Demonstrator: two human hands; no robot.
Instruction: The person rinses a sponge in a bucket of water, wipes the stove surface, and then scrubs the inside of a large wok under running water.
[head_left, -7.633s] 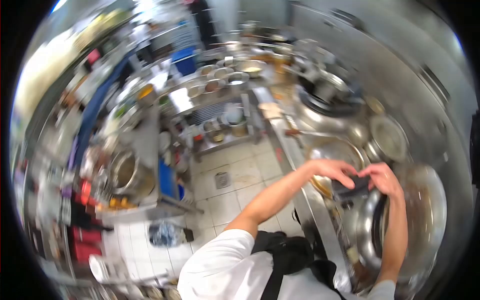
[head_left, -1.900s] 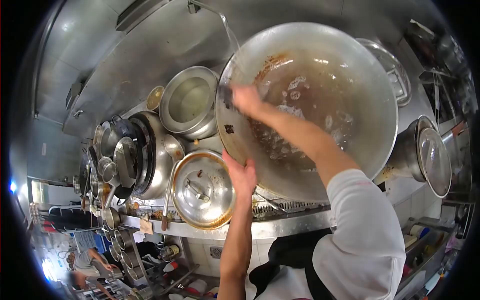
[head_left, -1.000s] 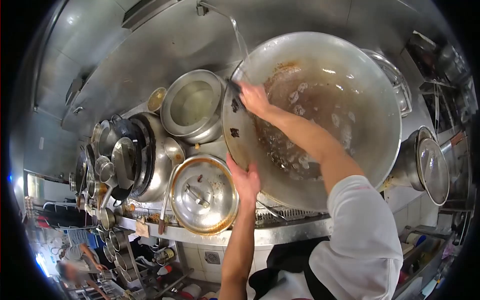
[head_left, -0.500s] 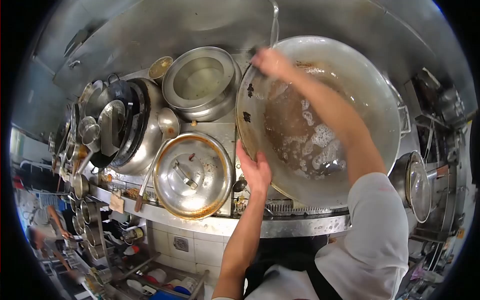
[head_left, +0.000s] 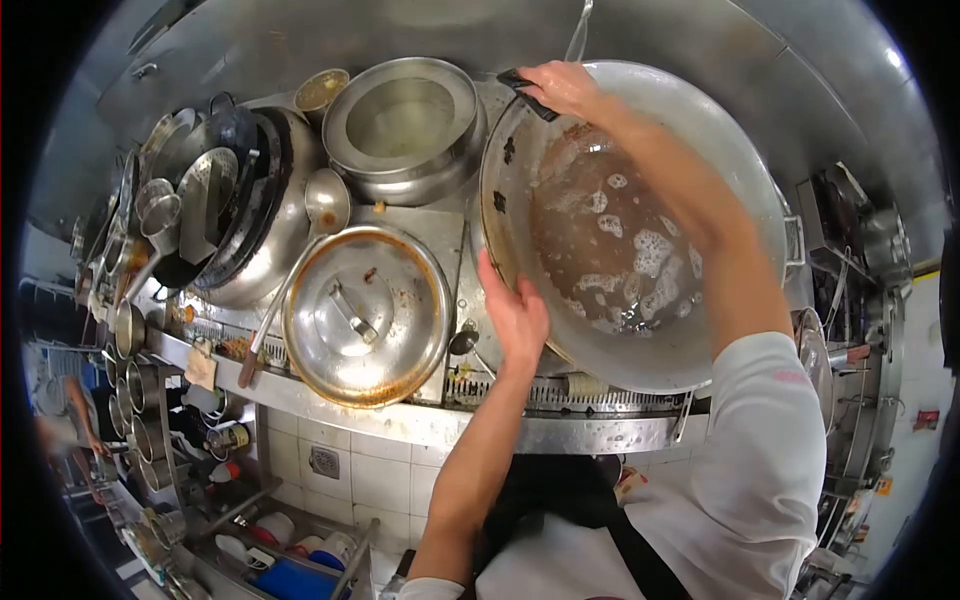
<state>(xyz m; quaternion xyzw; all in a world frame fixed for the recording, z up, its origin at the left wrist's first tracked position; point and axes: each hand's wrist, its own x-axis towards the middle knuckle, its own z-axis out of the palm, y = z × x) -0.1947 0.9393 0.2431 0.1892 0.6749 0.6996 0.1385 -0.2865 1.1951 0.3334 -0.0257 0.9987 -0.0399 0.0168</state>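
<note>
A very large metal wok [head_left: 735, 130] with murky brown, foamy water in its bottom takes up the right side of the counter. My left hand [head_left: 515, 315] holds its near left rim, the thumb on the inner side and the fingers along the outside. At the far left rim, my right hand [head_left: 565, 88] is closed on a black scouring pad [head_left: 535, 98], which lies over the edge. Dark burnt patches [head_left: 500, 201] mark the inner wall between both hands. A faucet spout [head_left: 578, 35] comes down just behind my right hand.
Left of the wok are a round lid [head_left: 405, 340], a ladle [head_left: 328, 200], a wide pot [head_left: 410, 180] and a small tin [head_left: 320, 90]. Stacked woks and strainers [head_left: 270, 190] stand further left. A small dark ladle [head_left: 463, 343] lies by my left wrist. Another person [head_left: 75, 410] is at the far lower left.
The view has shifted slightly. My right hand, blurred before, now shows clearly with the black pad at the far rim. My left hand keeps its place on the wok's edge.
</note>
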